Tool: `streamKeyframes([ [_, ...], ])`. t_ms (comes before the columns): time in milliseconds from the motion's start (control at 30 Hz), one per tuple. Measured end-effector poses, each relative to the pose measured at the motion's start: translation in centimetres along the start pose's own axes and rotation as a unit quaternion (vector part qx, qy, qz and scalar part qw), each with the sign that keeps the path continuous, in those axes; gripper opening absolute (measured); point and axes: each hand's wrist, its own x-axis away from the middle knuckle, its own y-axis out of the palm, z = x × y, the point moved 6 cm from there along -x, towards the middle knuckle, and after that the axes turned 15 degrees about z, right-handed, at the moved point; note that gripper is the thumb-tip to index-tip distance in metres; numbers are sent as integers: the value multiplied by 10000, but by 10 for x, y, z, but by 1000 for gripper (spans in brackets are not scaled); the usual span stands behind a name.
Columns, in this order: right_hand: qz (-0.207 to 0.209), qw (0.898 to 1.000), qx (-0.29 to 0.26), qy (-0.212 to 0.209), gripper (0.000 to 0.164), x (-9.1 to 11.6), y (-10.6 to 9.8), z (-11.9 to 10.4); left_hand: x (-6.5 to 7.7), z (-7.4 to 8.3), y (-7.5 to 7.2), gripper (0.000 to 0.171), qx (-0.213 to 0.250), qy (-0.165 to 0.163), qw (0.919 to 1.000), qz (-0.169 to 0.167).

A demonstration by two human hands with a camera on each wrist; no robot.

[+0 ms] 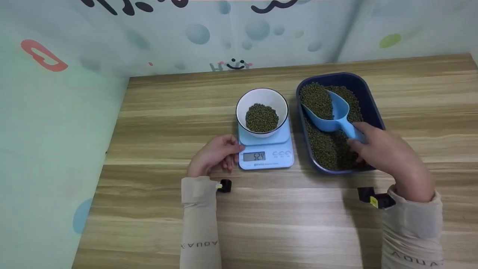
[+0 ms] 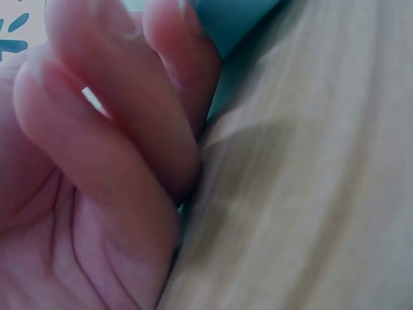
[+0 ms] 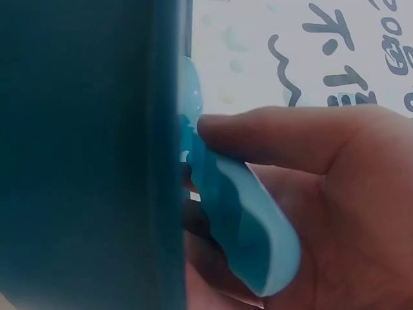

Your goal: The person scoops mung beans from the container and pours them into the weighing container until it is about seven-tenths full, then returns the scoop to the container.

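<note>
In the head view, see the right grip point(image 1: 388, 153) curled round the handle of the blue scoop point(image 1: 340, 106), mouth toward ten o'clock, heaped with green beans point(image 1: 316, 101) within the outline of the navy tray point(image 1: 369, 102). Find the white bowl point(image 1: 263, 98) at nine o'clock from the scoop, part-filled and seated on the scale point(image 1: 269, 157); read about 524, any decimal point too small to tell. Note the left grip point(image 1: 218, 151) at nine o'clock on the scale, touching its edge above the wooden surface point(image 1: 280, 224).

In the left wrist view, see bent fingers, with the scale's side near twelve o'clock; cannot tell whether pinching or merely resting. Best to touch lightly, so as not to disturb the reading.

In the right wrist view, see the thumb along the handle, butt toward five o'clock, tray wall at nine. Better to hold level, shed loose beans over the tray, and lift well clear of the rim.
</note>
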Motion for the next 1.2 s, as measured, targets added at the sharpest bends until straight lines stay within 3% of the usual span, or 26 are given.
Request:
streamKeyframes([
  [400, 623, 9976, -133, 276, 43, -14, 3, 13, 0, 0, 0, 22, -79, -115, 9999, 12],
  [867, 172, 9995, 223, 124, 46, -17, 13, 15, 0, -1, -1, 21, -78, -35, 10000, 31],
  [1200, 277, 9979, 587, -71, 41, -17, 14, 12, -1, -1, 0, 23, -105, -68, 9999, 21],
])
